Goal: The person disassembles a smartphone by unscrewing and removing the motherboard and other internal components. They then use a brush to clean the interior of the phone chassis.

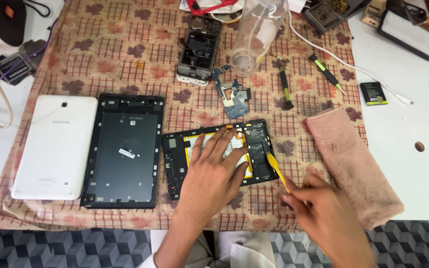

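At six o'clock on the worktop [408,129], my left hand [214,171] presses flat, fingers spread, on the opened tablet [214,154]. My right hand [323,213] pinches a yellow pry tool [275,168] against its battery edge. Back cover [55,146] and frame [124,151] lie removed at nine o'clock; battery not yet out.

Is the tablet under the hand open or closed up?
Open. The tablet has no back cover: its yellow-edged battery and inner parts show, under the left hand.

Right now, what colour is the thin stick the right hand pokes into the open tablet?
Yellow. The thin plastic pry stick shows best in the head view.
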